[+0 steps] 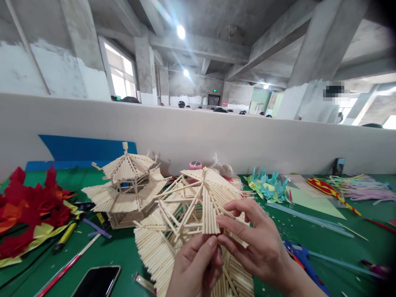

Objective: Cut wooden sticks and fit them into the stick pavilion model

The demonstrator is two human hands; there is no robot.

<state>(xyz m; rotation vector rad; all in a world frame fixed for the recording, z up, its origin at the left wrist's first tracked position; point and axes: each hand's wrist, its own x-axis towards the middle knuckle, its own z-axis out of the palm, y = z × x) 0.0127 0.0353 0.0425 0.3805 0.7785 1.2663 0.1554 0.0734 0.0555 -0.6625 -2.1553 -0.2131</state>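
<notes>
A half-built pagoda roof of thin wooden sticks [185,206] stands on the green table [120,247] in front of me. My left hand [194,268] is curled below it, thumb and fingers pinching the lower edge of a flat panel of sticks [210,214]. My right hand [253,239] reaches in from the right and grips the same panel's edge with its fingertips, other fingers spread. A finished two-tier stick pagoda [123,187] stands behind to the left.
Red and yellow paper flowers [27,210] lie at the left, a black phone [97,281] near the front edge, a red rod [66,268] and a marker [66,235] beside it. Teal paper flowers [267,185], coloured strips [359,185] and a blue tool [301,258] lie right. A grey partition [247,140] backs the table.
</notes>
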